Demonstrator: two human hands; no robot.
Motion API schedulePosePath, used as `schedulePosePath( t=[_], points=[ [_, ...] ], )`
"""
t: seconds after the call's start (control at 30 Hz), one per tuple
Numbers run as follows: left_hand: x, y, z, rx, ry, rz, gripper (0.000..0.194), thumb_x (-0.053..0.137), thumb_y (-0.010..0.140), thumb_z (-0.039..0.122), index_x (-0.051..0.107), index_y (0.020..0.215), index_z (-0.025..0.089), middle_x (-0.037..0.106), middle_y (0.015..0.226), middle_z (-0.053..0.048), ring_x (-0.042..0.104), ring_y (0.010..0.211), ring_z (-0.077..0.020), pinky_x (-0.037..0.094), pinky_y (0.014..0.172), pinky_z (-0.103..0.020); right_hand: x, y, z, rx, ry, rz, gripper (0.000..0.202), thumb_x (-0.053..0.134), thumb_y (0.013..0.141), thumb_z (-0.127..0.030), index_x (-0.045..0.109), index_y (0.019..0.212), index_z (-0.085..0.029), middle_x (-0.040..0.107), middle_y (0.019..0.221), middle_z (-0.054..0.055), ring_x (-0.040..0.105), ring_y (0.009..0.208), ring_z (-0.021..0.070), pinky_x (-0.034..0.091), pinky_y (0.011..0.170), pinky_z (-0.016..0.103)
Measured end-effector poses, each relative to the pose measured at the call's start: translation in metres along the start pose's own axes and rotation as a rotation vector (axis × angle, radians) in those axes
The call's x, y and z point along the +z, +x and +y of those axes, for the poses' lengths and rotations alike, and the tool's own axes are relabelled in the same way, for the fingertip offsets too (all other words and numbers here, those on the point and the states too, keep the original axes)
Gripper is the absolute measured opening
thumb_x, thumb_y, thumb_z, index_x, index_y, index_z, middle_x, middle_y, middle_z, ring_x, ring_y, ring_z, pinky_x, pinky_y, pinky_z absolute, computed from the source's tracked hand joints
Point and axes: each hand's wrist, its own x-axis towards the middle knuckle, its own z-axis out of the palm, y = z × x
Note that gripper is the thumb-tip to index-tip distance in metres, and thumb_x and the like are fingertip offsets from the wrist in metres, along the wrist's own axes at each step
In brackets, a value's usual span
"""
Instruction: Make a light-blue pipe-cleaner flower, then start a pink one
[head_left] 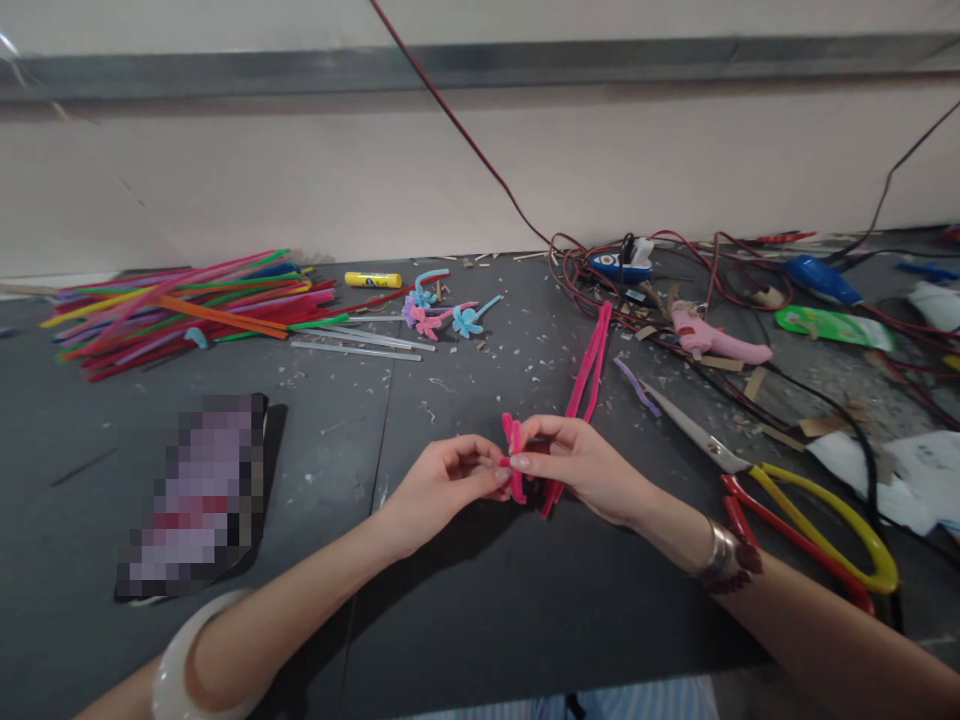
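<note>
My left hand point(448, 482) and my right hand point(589, 468) meet near the middle of the dark table. Between their fingertips is a small bent piece of hot-pink pipe cleaner point(516, 488), shaped in loops. Both hands pinch it, thumbs against fingers. Behind and beneath my right hand, several long pink pipe cleaners point(587, 372) lie on the table, partly hidden by that hand.
Coloured pipe cleaners point(187, 310) are heaped at the back left, near a glue stick point(373, 280) and small fuzzy flowers point(426, 321). A pixelated object point(199, 490) lies left. Large scissors point(739, 465), a pink glue gun point(716, 340) and tangled cables are right.
</note>
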Motion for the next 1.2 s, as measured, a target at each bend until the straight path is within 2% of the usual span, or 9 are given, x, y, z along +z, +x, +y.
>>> schedulePosePath(
  t=[0.17,0.37,0.57,0.67,0.77,0.93,1.1,1.2],
  points=[
    [-0.001,0.001,0.0,0.039,0.02,0.137,0.005,0.062,0.065,0.014,0.057,0.065,0.012,0.06,0.063,0.001,0.057,0.061,-0.0101,0.046,0.065,-0.024,-0.003,0.001,0.0,0.055,-0.052,-0.095,0.019,0.068,0.065,-0.02,0.06,0.081,-0.014,0.061,0.076,0.0,0.058,0.072,0.0097,0.047,0.074,0.026],
    [0.003,-0.001,0.003,0.064,0.113,0.282,0.009,0.064,0.06,0.015,0.055,0.058,0.013,0.06,0.058,0.002,0.054,0.055,-0.0083,0.046,0.058,-0.021,0.001,0.003,0.007,0.029,-0.164,-0.013,0.025,0.071,0.06,-0.023,0.057,0.079,-0.016,0.061,0.074,0.0,0.059,0.072,0.011,0.048,0.073,0.027],
    [0.003,0.0,-0.001,0.07,0.126,0.291,0.009,0.064,0.062,0.016,0.056,0.059,0.013,0.061,0.061,0.001,0.056,0.06,-0.0096,0.046,0.061,-0.021,0.005,0.0,0.008,-0.058,-0.47,0.068,0.017,0.065,0.067,-0.031,0.058,0.075,-0.017,0.059,0.069,0.0,0.056,0.066,0.0119,0.046,0.061,0.024],
    [0.002,0.0,-0.002,0.065,0.124,0.286,0.01,0.063,0.063,0.017,0.055,0.059,0.013,0.061,0.06,0.001,0.057,0.061,-0.0101,0.047,0.062,-0.022,0.006,-0.002,0.006,-0.161,-0.672,0.092,0.01,0.06,0.072,-0.028,0.06,0.072,-0.018,0.058,0.068,0.0,0.052,0.063,0.011,0.042,0.056,0.022],
    [0.002,0.0,-0.002,0.075,0.132,0.265,0.011,0.063,0.064,0.018,0.055,0.06,0.013,0.059,0.059,0.002,0.057,0.06,-0.0098,0.047,0.062,-0.022,0.007,-0.003,0.004,-0.201,-0.77,0.081,0.007,0.058,0.074,-0.025,0.059,0.072,-0.018,0.057,0.069,-0.001,0.05,0.062,0.0106,0.04,0.056,0.022],
    [0.003,-0.002,0.001,0.103,0.079,0.19,0.01,0.063,0.067,0.02,0.056,0.064,0.013,0.059,0.064,0.001,0.056,0.062,-0.0094,0.049,0.063,-0.022,0.007,-0.005,0.001,-0.205,-0.732,0.037,0.008,0.054,0.076,-0.025,0.055,0.073,-0.018,0.052,0.069,0.0,0.048,0.061,0.0104,0.04,0.055,0.022],
    [0.003,-0.002,0.001,0.086,-0.028,0.113,0.011,0.063,0.067,0.021,0.056,0.067,0.012,0.059,0.067,0.0,0.058,0.064,-0.0102,0.05,0.066,-0.025,0.007,-0.005,0.0,-0.096,-0.472,-0.026,0.013,0.054,0.076,-0.03,0.051,0.075,-0.017,0.05,0.069,-0.001,0.049,0.063,0.01,0.042,0.059,0.022],
    [0.002,-0.002,0.0,0.076,-0.057,0.093,0.013,0.064,0.067,0.021,0.055,0.066,0.012,0.06,0.067,0.0,0.059,0.064,-0.0108,0.05,0.067,-0.027,0.006,-0.005,-0.001,-0.056,-0.39,-0.021,0.017,0.057,0.075,-0.032,0.05,0.075,-0.017,0.049,0.068,-0.001,0.05,0.064,0.0099,0.042,0.058,0.022]
  ],
)
